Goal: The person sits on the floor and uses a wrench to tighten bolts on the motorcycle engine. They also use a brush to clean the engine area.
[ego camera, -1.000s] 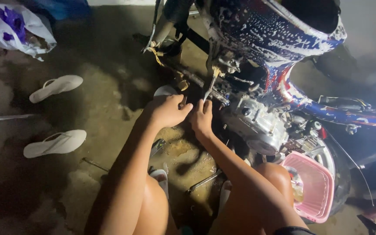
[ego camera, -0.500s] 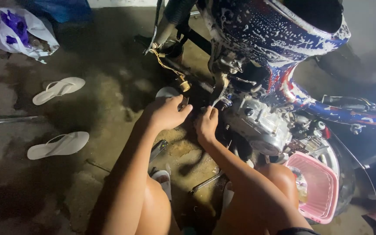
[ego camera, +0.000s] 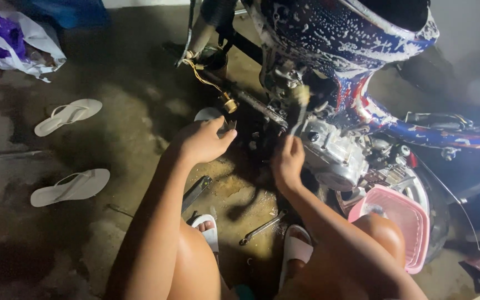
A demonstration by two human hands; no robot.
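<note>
where right hand [ego camera: 287, 162] meets engine [ego camera: 331, 153], grip unclear; left hand [ego camera: 204, 141] fingers curled, contents hidden.

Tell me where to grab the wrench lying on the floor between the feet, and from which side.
Grip the wrench by the middle of its slim shank, coming from above. It lies flat on the concrete floor, slanting from lower left to upper right between the two sandalled feet, and its shank looks bare, with open room above it.

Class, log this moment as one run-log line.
left hand: fingers pinched beside yellow wire connector | right hand: grip on thin tool at silver motorcycle engine | grey wrench: on floor
</note>
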